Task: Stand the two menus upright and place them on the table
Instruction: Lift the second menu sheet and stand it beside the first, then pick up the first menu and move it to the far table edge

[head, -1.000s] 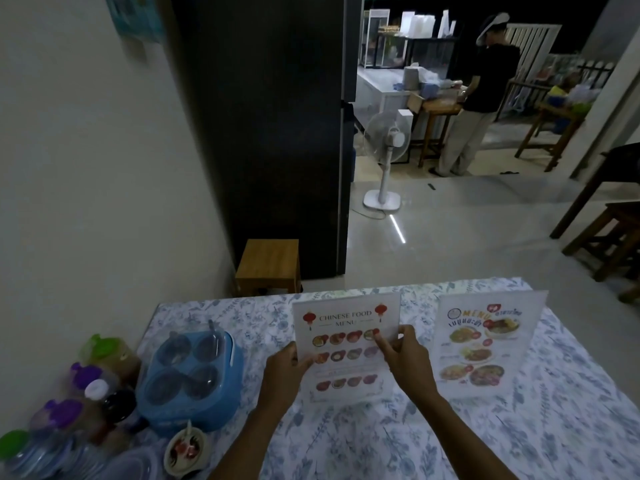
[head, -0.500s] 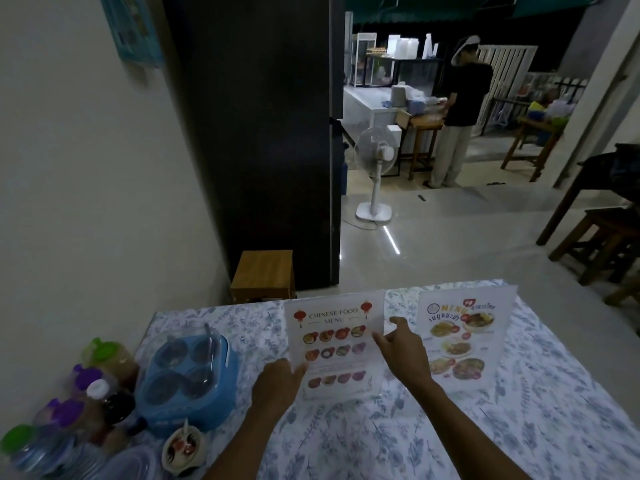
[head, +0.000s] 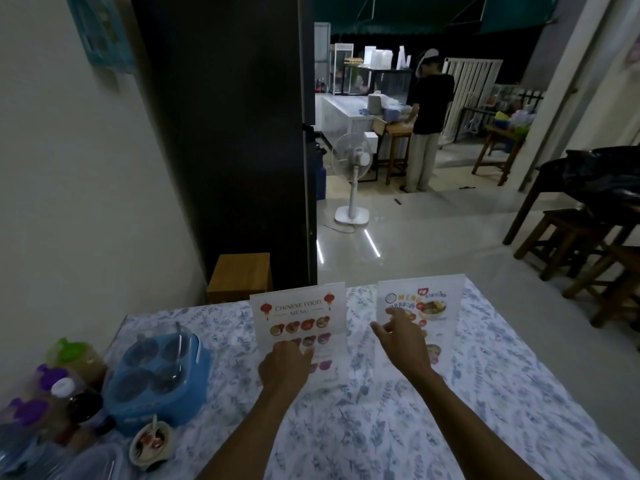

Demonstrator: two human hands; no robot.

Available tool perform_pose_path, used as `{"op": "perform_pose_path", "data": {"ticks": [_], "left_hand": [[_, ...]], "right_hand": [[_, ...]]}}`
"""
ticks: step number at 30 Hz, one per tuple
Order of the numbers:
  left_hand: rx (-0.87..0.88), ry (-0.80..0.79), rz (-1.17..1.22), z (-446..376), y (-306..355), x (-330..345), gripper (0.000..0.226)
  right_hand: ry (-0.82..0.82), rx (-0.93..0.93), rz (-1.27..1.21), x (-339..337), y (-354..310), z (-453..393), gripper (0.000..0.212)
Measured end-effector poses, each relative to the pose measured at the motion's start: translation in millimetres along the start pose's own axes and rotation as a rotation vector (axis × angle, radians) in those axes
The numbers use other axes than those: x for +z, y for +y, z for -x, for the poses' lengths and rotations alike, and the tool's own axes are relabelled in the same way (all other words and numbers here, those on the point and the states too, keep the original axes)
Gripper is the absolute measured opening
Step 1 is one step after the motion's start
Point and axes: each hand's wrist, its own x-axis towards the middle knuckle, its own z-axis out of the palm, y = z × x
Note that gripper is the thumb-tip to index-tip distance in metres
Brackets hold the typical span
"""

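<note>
Two menus stand upright side by side on the floral-clothed table [head: 491, 420]. The white "Chinese Food Menu" [head: 299, 311] is on the left, and the colourful menu in a clear stand [head: 427, 301] is on the right. My left hand [head: 284, 365] hovers in front of the Chinese menu's lower half with loosely curled fingers, gripping nothing. Whether its fingertips touch the sheet I cannot tell. My right hand [head: 401, 341] is between the menus, fingers spread, overlapping the right menu's lower left corner and holding nothing.
A blue condiment caddy [head: 157, 375], several bottles [head: 69, 393] and a small sauce bowl [head: 152, 445] crowd the table's left side by the wall. A wooden stool [head: 240, 275] stands beyond the far edge. Further off are a fan [head: 353, 188], a person [head: 427, 123] and dark stools [head: 571, 237].
Both hands have let go of the Chinese menu, which stays standing. My right hand has moved right toward the other menu, and my left hand has slid from the menu's left edge to its front.
</note>
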Motion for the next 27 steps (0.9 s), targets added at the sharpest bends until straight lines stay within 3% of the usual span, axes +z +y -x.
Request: {"op": "perform_pose_path", "data": {"ticks": [4,7,9,12,15,17,20,24,27], "left_hand": [[0.066,-0.025,0.037,11,36,8,0.051],[0.211,-0.081,0.022,13,68,20,0.055],[0.335,0.026,0.052,16,92,24,0.047],[0.587,0.364,0.205,18,133,24,0.022],[0.813,0.535,0.088,4,175,31,0.04],[0.808,0.527,-0.029,-6,196,35,0.048],[0.627,0.453,-0.095,-23,207,49,0.051],[0.495,0.438,-0.007,-32,197,66,0.041],[0.475,0.467,0.106,-29,192,75,0.041]], "right_hand": [[0.012,0.033,0.031,-24,14,5,0.039],[0.032,0.047,0.006,-43,28,2,0.039],[0.046,0.031,0.026,-56,35,-4,0.035],[0.119,-0.14,0.108,-72,42,-22,0.034],[0.159,-0.369,0.226,-88,43,-45,0.04],[0.166,-0.477,0.343,-94,47,-62,0.048],[0.109,-0.512,0.479,-100,71,-87,0.055],[-0.024,-0.501,0.503,-119,111,-119,0.051],[-0.028,-0.543,0.381,-132,137,-134,0.042]]}}
